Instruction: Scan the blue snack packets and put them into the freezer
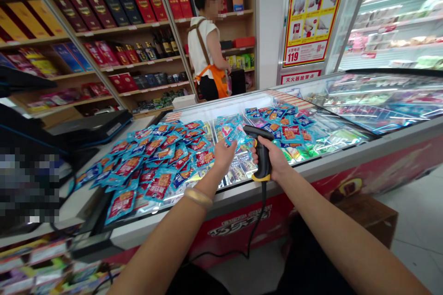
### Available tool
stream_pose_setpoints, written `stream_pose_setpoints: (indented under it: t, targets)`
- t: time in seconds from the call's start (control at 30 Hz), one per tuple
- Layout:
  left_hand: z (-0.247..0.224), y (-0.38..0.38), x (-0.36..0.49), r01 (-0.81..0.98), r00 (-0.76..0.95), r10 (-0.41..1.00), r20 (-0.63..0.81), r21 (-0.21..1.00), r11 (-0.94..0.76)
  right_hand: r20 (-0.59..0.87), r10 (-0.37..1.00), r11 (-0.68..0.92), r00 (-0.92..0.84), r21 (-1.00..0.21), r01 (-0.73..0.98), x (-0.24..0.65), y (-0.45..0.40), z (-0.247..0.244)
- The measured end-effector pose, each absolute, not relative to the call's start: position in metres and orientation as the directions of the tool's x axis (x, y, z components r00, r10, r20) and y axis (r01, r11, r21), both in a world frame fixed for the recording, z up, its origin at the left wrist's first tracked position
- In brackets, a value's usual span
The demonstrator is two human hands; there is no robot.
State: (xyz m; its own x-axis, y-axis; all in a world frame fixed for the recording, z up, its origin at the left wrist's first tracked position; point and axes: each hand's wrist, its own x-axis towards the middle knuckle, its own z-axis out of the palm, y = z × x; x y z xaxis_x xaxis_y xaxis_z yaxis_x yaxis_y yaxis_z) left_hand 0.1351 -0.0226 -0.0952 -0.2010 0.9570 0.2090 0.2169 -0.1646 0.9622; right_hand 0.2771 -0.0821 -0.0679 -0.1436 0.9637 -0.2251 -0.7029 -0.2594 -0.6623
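Head view: curved plastic scanner [264,162], glossy packets [152,146].

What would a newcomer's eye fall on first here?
First, the heap of blue-edged snack packets on the left of the glass-topped freezer. Then, near the centre, the black-and-yellow barcode scanner in the right hand, beside a packet in the left hand. Behind stands someone in an orange apron.

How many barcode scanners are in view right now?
1: the black-and-yellow handheld barcode scanner, gripped in the right hand above the glass-topped chest freezer. Others could be hidden, for instance beneath the heaped snack packets.
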Motion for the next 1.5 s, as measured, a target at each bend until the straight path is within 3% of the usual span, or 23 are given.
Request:
stream_pose_setpoints:
  t: [0.17, 0.33, 0.5, 0.6, 0.67, 0.77, 0.87, 1.03, 1.23, 1.37, 1.5]
  targets:
    - [-0.097, -0.023, 0.137, 0.216, -0.169, 0.955, 0.245, 0.954, -0.206, -0.191, 0.972, -0.228, -0.135, -0.65, -0.725, 0.28, -0.082, -0.07]
    - [-0.077, -0.025, 0.111, 0.317, -0.166, 0.913, 0.373, 0.897, -0.309, -0.173, 0.974, -0.227, -0.149, -0.652, -0.723, 0.275, -0.081, -0.066]
    - [-0.034, -0.03, 0.029, 0.595, -0.169, 0.796, 0.582, 0.704, -0.388, -0.17, 0.95, -0.311, -0.264, -0.616, -0.724, 0.237, -0.069, -0.051]
    - [-0.015, -0.03, -0.028, 0.817, -0.117, 0.741, 0.662, 0.488, -0.307, -0.17, 0.918, -0.385, -0.359, -0.606, -0.696, 0.202, -0.06, -0.043]
    - [-0.01, -0.03, -0.059, 0.915, -0.095, 0.768, 0.634, 0.359, -0.183, -0.153, 0.898, -0.413, -0.412, -0.612, -0.675, 0.18, -0.055, -0.042]
    - [-0.013, -0.032, -0.086, 0.979, -0.114, 0.902, 0.416, 0.202, 0.03, -0.158, 0.866, -0.463, -0.475, -0.615, -0.638, 0.158, -0.053, -0.045]
    - [-0.021, -0.034, -0.096, 0.992, -0.106, 0.951, 0.289, 0.093, 0.083, -0.175, 0.852, -0.487, -0.494, -0.614, -0.622, 0.151, -0.052, -0.052]
    - [-0.027, -0.035, -0.1, 0.992, -0.108, 0.935, 0.338, 0.099, 0.079, -0.221, 0.853, -0.495, -0.474, -0.631, -0.597, 0.155, -0.049, -0.06]
    - [-0.021, -0.041, -0.088, 0.99, -0.121, 0.875, 0.468, 0.122, 0.072, -0.176, 0.864, -0.474, -0.472, -0.602, -0.643, 0.157, -0.049, -0.058]
    - [-0.015, -0.046, -0.052, 0.988, 0.012, 0.806, 0.592, 0.119, -0.102, -0.15, 0.894, -0.423, -0.423, -0.595, -0.683, 0.177, -0.051, -0.054]
    - [-0.02, -0.042, 0.009, 0.939, 0.209, 0.78, 0.59, 0.101, -0.328, -0.135, 0.937, -0.335, -0.323, -0.613, -0.715, 0.224, -0.056, -0.051]
